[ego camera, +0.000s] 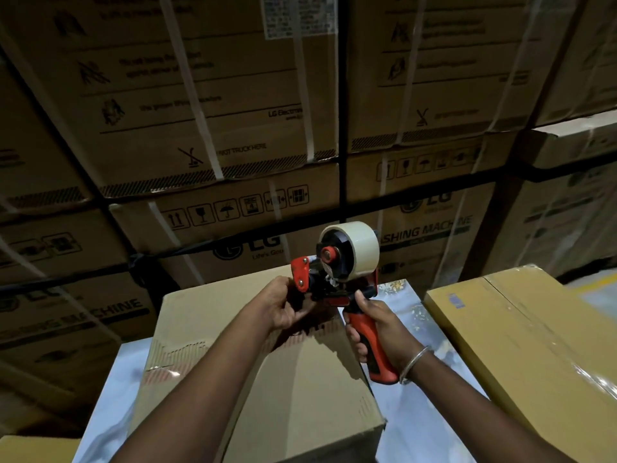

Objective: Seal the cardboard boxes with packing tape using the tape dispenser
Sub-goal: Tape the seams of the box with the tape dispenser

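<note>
Matt cardboard box [273,345], glossy tape roll [362,250] (dispenser [367,342] seemingly plastic).

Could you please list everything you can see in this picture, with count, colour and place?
tape dispenser: one, red and black, held up over the middle box
tape roll: one, pale beige, on top of the dispenser
middle box: one, brown cardboard, on the table under the hands
right box: one, yellowish brown, glossy taped top, right of the middle box
table: one, pale shiny surface, under the boxes
stacked cartons: many, brown with white straps, behind the table
bracelet: one, silver, on the right wrist
left hand: at the dispenser's red front end
right hand: wrapped round the dispenser's grip
</note>
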{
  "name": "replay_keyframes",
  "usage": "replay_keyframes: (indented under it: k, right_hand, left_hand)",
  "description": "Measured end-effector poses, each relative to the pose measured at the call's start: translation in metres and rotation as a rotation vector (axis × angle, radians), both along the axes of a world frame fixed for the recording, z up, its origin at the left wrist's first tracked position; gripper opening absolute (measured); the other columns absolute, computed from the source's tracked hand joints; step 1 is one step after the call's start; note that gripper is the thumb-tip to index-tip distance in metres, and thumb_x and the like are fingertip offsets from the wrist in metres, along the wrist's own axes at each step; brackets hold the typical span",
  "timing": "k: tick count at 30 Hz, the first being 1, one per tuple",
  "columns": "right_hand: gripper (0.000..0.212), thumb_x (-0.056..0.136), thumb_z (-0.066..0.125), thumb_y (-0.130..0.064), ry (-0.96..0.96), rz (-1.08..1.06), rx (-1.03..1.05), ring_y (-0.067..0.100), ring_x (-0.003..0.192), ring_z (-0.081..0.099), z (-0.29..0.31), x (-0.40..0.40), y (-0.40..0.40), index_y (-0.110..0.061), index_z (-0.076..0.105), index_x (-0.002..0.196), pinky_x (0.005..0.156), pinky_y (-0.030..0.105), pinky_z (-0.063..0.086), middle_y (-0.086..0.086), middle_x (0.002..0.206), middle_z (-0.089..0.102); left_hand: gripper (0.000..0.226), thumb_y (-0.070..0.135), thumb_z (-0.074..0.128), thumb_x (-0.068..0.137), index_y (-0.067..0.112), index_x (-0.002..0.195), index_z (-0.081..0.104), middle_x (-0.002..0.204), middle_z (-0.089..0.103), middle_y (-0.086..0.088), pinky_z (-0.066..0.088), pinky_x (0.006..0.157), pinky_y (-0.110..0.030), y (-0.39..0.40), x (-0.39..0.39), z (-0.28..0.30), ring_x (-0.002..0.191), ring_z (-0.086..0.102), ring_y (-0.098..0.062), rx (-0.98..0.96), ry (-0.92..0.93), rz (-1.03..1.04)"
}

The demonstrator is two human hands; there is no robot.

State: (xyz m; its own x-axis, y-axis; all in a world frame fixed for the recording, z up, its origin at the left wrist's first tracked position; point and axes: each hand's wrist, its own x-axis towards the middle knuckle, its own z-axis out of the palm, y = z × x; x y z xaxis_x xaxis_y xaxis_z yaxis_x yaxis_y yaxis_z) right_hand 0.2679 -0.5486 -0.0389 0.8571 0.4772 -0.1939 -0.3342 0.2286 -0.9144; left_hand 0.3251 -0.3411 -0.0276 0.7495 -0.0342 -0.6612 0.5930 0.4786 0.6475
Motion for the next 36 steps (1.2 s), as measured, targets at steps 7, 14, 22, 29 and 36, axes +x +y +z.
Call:
replay_keyframes:
  k: [7,14,22,29,36]
  right_hand:
    - [0.053,0.095,0.050,-0.058,0.044,0.001,-0.002,0.019,0.043,0.038,-0.002,0.010,-0.019,-0.007,0.050,0.080,0.044,0.025,0.033,0.011,0.063,0.046]
    - [0.054,0.089,0.052,-0.059,0.071,0.005,0.009,0.018,0.042,0.040,-0.005,0.003,-0.020,-0.007,0.053,0.077,0.043,0.024,0.034,0.010,0.060,0.048]
    - [0.054,0.089,0.054,-0.060,0.099,-0.111,0.010,0.020,0.041,0.038,-0.009,-0.005,-0.004,-0.008,0.051,0.073,0.046,0.025,0.030,0.010,0.058,0.046]
    - [0.056,0.093,0.053,-0.059,0.119,-0.186,-0.032,0.020,0.041,0.038,-0.007,-0.004,0.005,-0.011,0.046,0.067,0.046,0.026,0.030,0.009,0.057,0.044]
    - [0.054,0.096,0.052,-0.058,0.157,-0.206,-0.037,0.020,0.041,0.039,-0.008,-0.005,0.012,-0.007,0.048,0.081,0.044,0.024,0.033,0.009,0.059,0.045]
  left_hand:
    - [0.048,0.040,0.051,0.098,-0.005,0.092,0.064,0.079,0.063,-0.015,0.057,0.047,-0.027,-0.010,0.018,0.007,0.058,0.063,-0.023,0.043,0.029,-0.044]
    - [0.032,-0.006,0.056,0.091,0.000,0.059,0.059,0.056,0.056,-0.013,0.045,0.037,-0.020,-0.011,0.031,0.019,0.039,0.055,-0.016,0.706,-0.052,-0.303]
    - [0.032,-0.009,0.054,0.086,0.004,0.057,0.052,0.051,0.047,-0.011,0.036,0.037,-0.020,-0.013,0.068,0.025,0.029,0.046,-0.013,1.080,-0.158,-0.445]
    - [0.012,0.012,0.070,0.083,0.004,0.075,0.072,0.074,0.066,-0.010,0.051,0.065,-0.031,-0.023,0.105,0.026,0.077,0.065,-0.026,1.437,-0.288,-0.459]
    - [0.015,0.018,0.071,0.087,0.005,0.081,0.075,0.080,0.070,-0.010,0.048,0.065,-0.031,-0.020,0.131,0.017,0.081,0.066,-0.025,1.537,-0.365,-0.405]
